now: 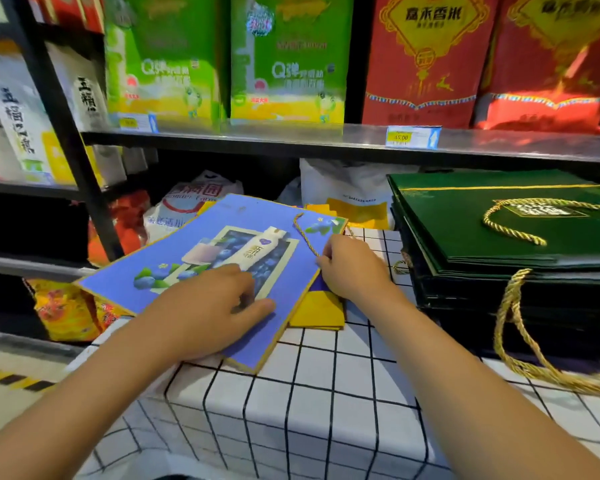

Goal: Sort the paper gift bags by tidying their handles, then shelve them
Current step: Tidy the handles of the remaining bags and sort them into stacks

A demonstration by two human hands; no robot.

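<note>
Purple paper with a yellow edge marks the flat gift bag, which lies tilted on the counter, a surface covered in white cloth with a black grid. One corner of the bag hangs past the counter's left edge. The left hand rests on the near half of the bag, fingers mostly straight and spread over the printed bottle picture, pressing it flat. The right hand sits at the bag's right edge, its fingers curled and pinching the gold cord handle, which loops up across the bag's far right corner. The two hands are apart, one on each side of the bag's middle.

Under the bag, more yellow folded paper sticks out on its right side. Well to the right of the bag stands a stack of dark green bags, lying flat, with twisted gold rope handles; one handle lies on top of the stack and another droops down onto the counter. Behind and above the bag runs a metal shelf carrying green boxes and red boxes, with a price label on its front edge.
</note>
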